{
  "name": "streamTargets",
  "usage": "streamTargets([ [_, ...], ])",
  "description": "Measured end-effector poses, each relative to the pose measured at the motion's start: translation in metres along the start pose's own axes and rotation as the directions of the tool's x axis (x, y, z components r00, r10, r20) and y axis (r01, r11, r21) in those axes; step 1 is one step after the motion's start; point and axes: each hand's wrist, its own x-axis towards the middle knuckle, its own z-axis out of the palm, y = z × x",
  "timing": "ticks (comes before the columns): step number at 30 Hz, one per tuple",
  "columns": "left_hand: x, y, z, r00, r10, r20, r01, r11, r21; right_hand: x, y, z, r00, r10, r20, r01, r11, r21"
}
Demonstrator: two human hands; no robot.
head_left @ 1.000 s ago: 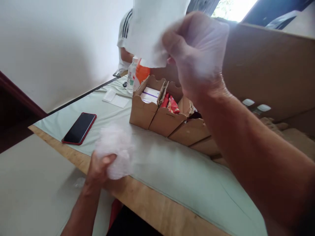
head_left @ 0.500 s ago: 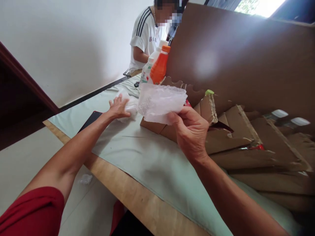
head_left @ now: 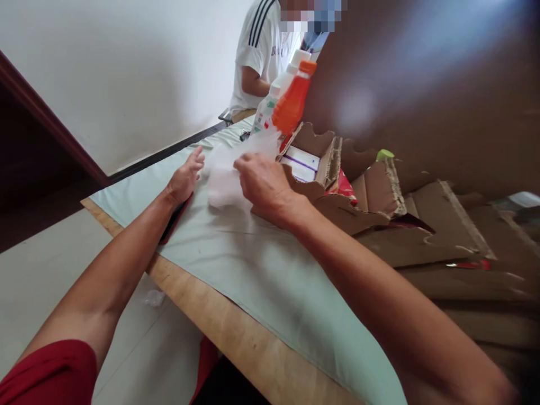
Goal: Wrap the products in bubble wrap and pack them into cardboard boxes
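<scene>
Half a second back my right hand held the white plastic wrap up in the air above the boxes. Now that right hand (head_left: 262, 183) has come down and lies palm-down on the white plastic wrap (head_left: 223, 175), which sits on the tabletop (head_left: 253, 270) just left of the cardboard box (head_left: 314, 191). My fingers curl over the sheet's near edge, pressing it flat. I cannot tell whether they pinch it or only weigh on it.

My left hand (head_left: 185, 177) is released, fingers spread and flat, touching the far-left edge of the wrap. It looks placed there to keep the light film from sliding or springing back up. Its wrist rests over the red-edged phone (head_left: 174, 220), which is mostly hidden under my forearm.

Inside the box's nearest open compartment lies a white carton with a purple stripe (head_left: 301, 160), just beside my right knuckles, with a red packet (head_left: 346, 188) in the next compartment. An orange bottle (head_left: 292, 104) and a white bottle (head_left: 270, 104) stand upright behind the box, out of my reach path. Another person in a white striped shirt (head_left: 261, 53) sits at the far end. A crumpled scrap (head_left: 154, 297) lies on the floor.
</scene>
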Motion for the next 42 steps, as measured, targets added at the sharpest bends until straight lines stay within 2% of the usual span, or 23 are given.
streamTargets([
  [2, -0.005, 0.003, -0.007, 0.997, -0.069, 0.032, 0.072, 0.995, -0.073, -0.006, -0.003, 0.019, 0.993, -0.047, 0.105, 0.051, 0.998, -0.031],
  [4, -0.011, 0.009, -0.008, 0.999, -0.034, 0.038, 0.037, 0.996, -0.076, -0.016, -0.006, 0.033, 0.992, -0.067, 0.104, 0.068, 0.998, -0.005],
  [7, -0.028, 0.022, 0.004, 0.984, 0.169, 0.049, -0.176, 0.966, 0.191, -0.040, -0.010, 0.049, 0.996, -0.090, 0.001, 0.089, 0.991, 0.099],
  [9, -0.042, 0.028, 0.018, 0.957, 0.270, 0.106, -0.290, 0.872, 0.394, -0.062, -0.012, 0.059, 0.993, -0.112, -0.049, 0.119, 0.976, 0.184],
  [11, -0.055, 0.030, 0.035, 0.938, 0.293, 0.185, -0.347, 0.771, 0.534, -0.089, -0.011, 0.071, 0.992, -0.106, -0.065, 0.120, 0.958, 0.261],
  [13, -0.062, 0.028, 0.050, 0.937, 0.236, 0.259, -0.348, 0.708, 0.615, -0.121, -0.008, 0.082, 0.996, -0.064, -0.069, 0.082, 0.948, 0.307],
  [15, -0.060, 0.023, 0.058, 0.948, 0.141, 0.285, -0.302, 0.679, 0.669, -0.156, -0.002, 0.090, 0.997, -0.001, -0.077, 0.027, 0.943, 0.331],
  [18, -0.052, 0.020, 0.058, 0.957, 0.079, 0.279, -0.260, 0.659, 0.706, -0.213, 0.006, 0.097, 0.989, 0.104, -0.109, -0.057, 0.928, 0.368],
  [20, -0.053, 0.026, 0.054, 0.954, 0.116, 0.278, -0.283, 0.662, 0.694, -0.254, 0.008, 0.100, 0.972, 0.192, -0.136, -0.128, 0.916, 0.380],
  [22, -0.066, 0.040, 0.054, 0.944, 0.199, 0.264, -0.328, 0.672, 0.664, -0.295, 0.005, 0.102, 0.946, 0.286, -0.151, -0.212, 0.900, 0.381],
  [24, -0.091, 0.058, 0.063, 0.917, 0.316, 0.245, -0.398, 0.668, 0.629, -0.336, -0.001, 0.103, 0.911, 0.382, -0.157, -0.300, 0.872, 0.386],
  [26, -0.125, 0.071, 0.080, 0.869, 0.436, 0.233, -0.481, 0.641, 0.598, -0.373, -0.002, 0.103, 0.872, 0.456, -0.180, -0.362, 0.846, 0.390],
  [27, -0.142, 0.074, 0.092, 0.854, 0.452, 0.258, -0.511, 0.630, 0.585, -0.391, 0.002, 0.102, 0.851, 0.487, -0.195, -0.389, 0.836, 0.387],
  [29, -0.178, 0.077, 0.121, 0.810, 0.490, 0.321, -0.583, 0.614, 0.533, -0.428, 0.019, 0.096, 0.809, 0.538, -0.236, -0.441, 0.822, 0.360],
  [31, -0.209, 0.077, 0.154, 0.747, 0.491, 0.449, -0.663, 0.606, 0.440, -0.467, 0.049, 0.082, 0.752, 0.597, -0.279, -0.515, 0.797, 0.316],
  [33, -0.233, 0.076, 0.186, 0.686, 0.477, 0.549, -0.714, 0.585, 0.384, -0.508, 0.087, 0.061, 0.674, 0.656, -0.340, -0.604, 0.754, 0.258],
  [35, -0.247, 0.076, 0.209, 0.650, 0.418, 0.635, -0.736, 0.555, 0.388, -0.547, 0.132, 0.036, 0.572, 0.707, -0.415, -0.711, 0.680, 0.179],
  [38, -0.255, 0.077, 0.224, 0.636, 0.307, 0.708, -0.738, 0.510, 0.442, -0.593, 0.199, -0.004, 0.377, 0.772, -0.512, -0.883, 0.466, 0.053],
  [39, -0.256, 0.077, 0.225, 0.635, 0.296, 0.714, -0.740, 0.497, 0.453, -0.603, 0.219, -0.015, 0.334, 0.798, -0.502, -0.919, 0.394, 0.015],
  [40, -0.256, 0.076, 0.224, 0.631, 0.303, 0.714, -0.747, 0.485, 0.455, -0.611, 0.237, -0.025, 0.315, 0.828, -0.463, -0.939, 0.342, -0.027],
  [42, -0.256, 0.075, 0.221, 0.616, 0.335, 0.713, -0.766, 0.464, 0.444, -0.621, 0.267, -0.041, 0.347, 0.891, -0.294, -0.938, 0.324, -0.126],
])
